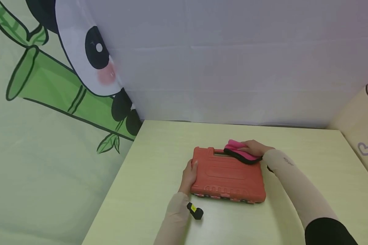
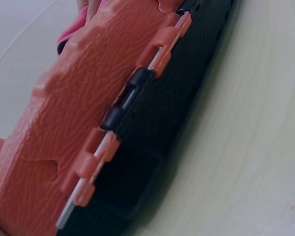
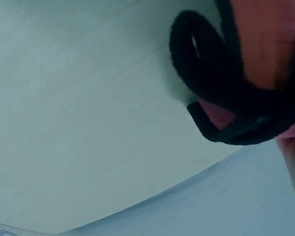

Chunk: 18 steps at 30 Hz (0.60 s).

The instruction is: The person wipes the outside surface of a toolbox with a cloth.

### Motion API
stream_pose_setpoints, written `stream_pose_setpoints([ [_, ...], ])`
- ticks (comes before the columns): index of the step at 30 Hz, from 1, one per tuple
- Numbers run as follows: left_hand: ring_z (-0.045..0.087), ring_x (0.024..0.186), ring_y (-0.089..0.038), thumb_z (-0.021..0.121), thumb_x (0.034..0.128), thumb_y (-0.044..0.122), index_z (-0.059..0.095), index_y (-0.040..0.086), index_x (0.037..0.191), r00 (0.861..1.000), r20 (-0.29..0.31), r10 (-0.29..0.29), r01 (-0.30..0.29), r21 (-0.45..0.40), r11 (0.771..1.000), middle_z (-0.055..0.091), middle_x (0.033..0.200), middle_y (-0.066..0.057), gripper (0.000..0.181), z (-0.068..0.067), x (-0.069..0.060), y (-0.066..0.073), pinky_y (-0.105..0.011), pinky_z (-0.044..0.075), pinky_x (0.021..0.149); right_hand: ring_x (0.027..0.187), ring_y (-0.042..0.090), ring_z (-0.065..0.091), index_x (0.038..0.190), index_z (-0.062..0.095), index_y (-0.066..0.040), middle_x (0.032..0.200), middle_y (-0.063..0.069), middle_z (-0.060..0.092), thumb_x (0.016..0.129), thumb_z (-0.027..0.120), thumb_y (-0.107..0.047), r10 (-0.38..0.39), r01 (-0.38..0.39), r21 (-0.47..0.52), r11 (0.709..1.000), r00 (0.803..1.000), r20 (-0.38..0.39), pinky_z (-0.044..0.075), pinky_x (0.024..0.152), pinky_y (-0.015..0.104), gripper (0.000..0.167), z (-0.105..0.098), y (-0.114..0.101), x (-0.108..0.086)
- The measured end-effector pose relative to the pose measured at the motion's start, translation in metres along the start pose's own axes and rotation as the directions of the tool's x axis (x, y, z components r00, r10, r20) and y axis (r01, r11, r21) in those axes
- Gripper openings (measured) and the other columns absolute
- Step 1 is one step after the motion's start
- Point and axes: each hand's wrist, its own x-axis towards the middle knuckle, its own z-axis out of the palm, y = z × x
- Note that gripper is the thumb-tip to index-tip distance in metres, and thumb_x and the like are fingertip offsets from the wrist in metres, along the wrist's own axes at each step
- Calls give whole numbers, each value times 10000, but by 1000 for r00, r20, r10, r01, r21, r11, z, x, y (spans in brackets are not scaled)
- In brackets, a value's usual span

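Fingers of the person's right hand (image 1: 255, 148) are bent over a bunched pink cloth (image 1: 234, 147) with a black edge, gripping it closed; how the fingertips lie beneath is hidden. Directly under them is the far right corner of a red case (image 1: 227, 175), and to their left its handle (image 1: 218, 150). Nearer the person, the left hand (image 1: 188, 175) holds the case's left side, thumb on the lid's edge, fingers round the side. Beyond that thumb, hinges (image 2: 114, 118) line the near edge, just above the pale table (image 1: 159, 163). Wiping the lid appears to be the step in hand; the next move probably calls for drawing the cloth across while the left hand steadies the case.
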Motion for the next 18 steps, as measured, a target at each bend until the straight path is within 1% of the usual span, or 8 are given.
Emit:
stream_pose_setpoints([
  [4, 413, 1267, -380, 320, 992, 402, 327, 20, 1402, 1000, 2, 2, -2, 3, 1000, 424, 1384, -223, 560, -1, 0, 0, -513, 346, 1022, 1041, 268, 566, 1271, 536, -15, 1142, 150, 625, 957, 460, -335, 42, -42, 8, 999, 999, 9, 425, 907, 454, 455, -4, 13, -16],
  [8, 404, 1275, -376, 324, 992, 396, 323, 24, 1406, 1000, 5, -3, 3, -6, 1000, 417, 1391, -221, 556, -1, -1, 1, -509, 340, 1030, 1036, 282, 554, 1278, 521, 6, 1149, 168, 615, 953, 458, -359, 89, -90, 55, 994, 996, 9, 418, 907, 472, 493, -5, 28, -33],
  [11, 396, 1282, -373, 321, 993, 396, 317, 24, 1409, 1000, 12, -6, 6, -10, 1000, 410, 1397, -220, 558, -1, -1, 1, -508, 338, 1032, 984, 266, 535, 1273, 524, -3, 1085, 146, 615, 951, 452, -382, 133, -131, 117, 984, 991, -9, 415, 879, 446, 502, -2, 37, -41],
  [15, 389, 1284, -380, 320, 994, 395, 315, 21, 1410, 1000, 14, -6, 6, -12, 1000, 403, 1400, -223, 560, -2, 0, 1, -513, 334, 1033, 916, 229, 488, 1276, 512, -8, 1031, 113, 587, 960, 427, -395, 173, -161, 186, 969, 984, -51, 397, 829, 395, 507, 7, 43, -45],
  [18, 393, 1281, -381, 320, 993, 398, 316, 23, 1410, 1000, 12, -11, 11, -20, 1000, 404, 1400, -223, 561, -4, 0, 0, -515, 334, 1032, 973, 269, 520, 1293, 486, 14, 1105, 166, 591, 964, 424, -378, 167, -143, 212, 967, 981, -100, 417, 870, 446, 515, 12, 39, -46],
])
